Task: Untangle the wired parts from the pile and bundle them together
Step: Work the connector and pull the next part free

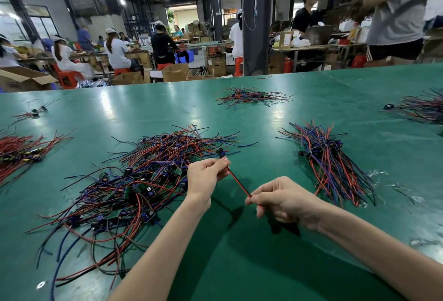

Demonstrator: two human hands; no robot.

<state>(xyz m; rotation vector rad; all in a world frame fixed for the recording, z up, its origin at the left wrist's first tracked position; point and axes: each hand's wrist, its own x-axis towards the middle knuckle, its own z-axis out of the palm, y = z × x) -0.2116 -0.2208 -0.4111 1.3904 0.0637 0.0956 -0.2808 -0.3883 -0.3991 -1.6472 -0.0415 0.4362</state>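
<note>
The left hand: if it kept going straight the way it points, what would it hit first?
Probably the loose wire ends at the far edge of the big tangled pile, just beyond the left hand and its red wire. It looks raised off the table, though, so it might pass over them.

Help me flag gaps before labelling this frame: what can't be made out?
All in the head view:
- Lower stretch of wire: hidden inside the right hand.
- Type of part above the left hand: too small to tell.
- Rest of far-right pile: cut off by the right edge.
- Rest of red bundle: cut off by the left edge.
- Piece count in main pile: lost in the tangle.
</note>
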